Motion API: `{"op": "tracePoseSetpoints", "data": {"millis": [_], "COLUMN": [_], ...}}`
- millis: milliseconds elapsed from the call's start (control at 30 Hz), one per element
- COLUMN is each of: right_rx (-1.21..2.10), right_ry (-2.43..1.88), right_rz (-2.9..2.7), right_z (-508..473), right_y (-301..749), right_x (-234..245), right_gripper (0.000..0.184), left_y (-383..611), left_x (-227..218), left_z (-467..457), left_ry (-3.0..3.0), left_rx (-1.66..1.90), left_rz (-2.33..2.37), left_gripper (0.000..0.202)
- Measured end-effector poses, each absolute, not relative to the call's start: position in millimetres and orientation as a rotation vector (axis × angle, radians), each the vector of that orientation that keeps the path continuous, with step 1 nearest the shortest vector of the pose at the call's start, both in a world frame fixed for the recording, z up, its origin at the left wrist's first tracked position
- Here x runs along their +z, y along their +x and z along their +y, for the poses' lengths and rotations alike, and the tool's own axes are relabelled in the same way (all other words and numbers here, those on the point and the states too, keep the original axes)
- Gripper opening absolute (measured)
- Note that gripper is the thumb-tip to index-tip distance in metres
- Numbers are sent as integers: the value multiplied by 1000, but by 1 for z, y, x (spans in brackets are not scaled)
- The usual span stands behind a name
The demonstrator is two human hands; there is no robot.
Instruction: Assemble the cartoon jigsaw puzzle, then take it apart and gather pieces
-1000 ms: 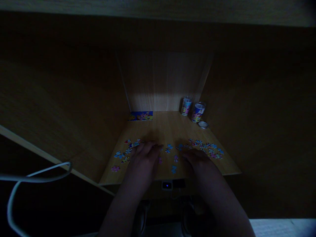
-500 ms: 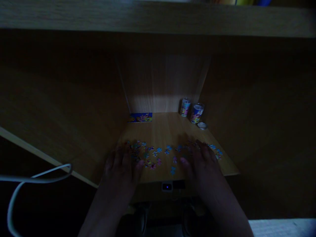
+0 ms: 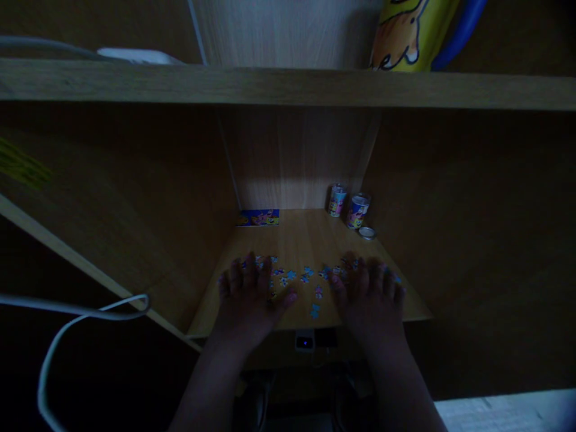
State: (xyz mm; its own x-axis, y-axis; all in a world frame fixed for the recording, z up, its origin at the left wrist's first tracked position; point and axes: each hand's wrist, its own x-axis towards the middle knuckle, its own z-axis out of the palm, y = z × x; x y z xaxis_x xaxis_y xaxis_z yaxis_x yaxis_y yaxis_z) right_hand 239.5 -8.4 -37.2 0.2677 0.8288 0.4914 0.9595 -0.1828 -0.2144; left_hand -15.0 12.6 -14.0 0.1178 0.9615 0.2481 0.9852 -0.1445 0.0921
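Well to the left of both hands loops a white cable (image 3: 45, 305). The left hand (image 3: 251, 306) lies palm down, fingers spread and thumb out, pinching nothing that shows, with puzzle pieces (image 3: 291, 275) at its fingertips and just right of its thumb; a card (image 3: 258, 218) lies beyond it at the back of the surface (image 3: 306, 240). More pieces form a loose band between the hands, with a pink piece (image 3: 319, 292) and a blue piece (image 3: 315, 311) nearer the wrists. The right hand (image 3: 371, 300) is likewise spread palm down, pieces around its fingertips; contact is too dark to tell. Beyond it stand two tins (image 3: 357, 213), a lid (image 3: 366, 233) just beside them. Joining seems hardly begun: the visible pieces look loose, though the hands may hide others.
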Motion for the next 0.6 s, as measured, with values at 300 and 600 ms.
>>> {"op": "tracePoseSetpoints", "data": {"millis": [300, 600], "right_rx": [101, 206], "right_ry": [-2360, -2108], "right_rz": [-1778, -1949], "right_z": [20, 25], "right_y": [226, 213], "right_x": [-10, -2], "right_gripper": [83, 84], "left_y": [3, 16], "left_x": [6, 6], "left_z": [29, 42], "left_ry": [-2392, -2203], "left_rx": [-194, -391], "left_rz": [-2056, -2118], "left_gripper": [102, 81]}}
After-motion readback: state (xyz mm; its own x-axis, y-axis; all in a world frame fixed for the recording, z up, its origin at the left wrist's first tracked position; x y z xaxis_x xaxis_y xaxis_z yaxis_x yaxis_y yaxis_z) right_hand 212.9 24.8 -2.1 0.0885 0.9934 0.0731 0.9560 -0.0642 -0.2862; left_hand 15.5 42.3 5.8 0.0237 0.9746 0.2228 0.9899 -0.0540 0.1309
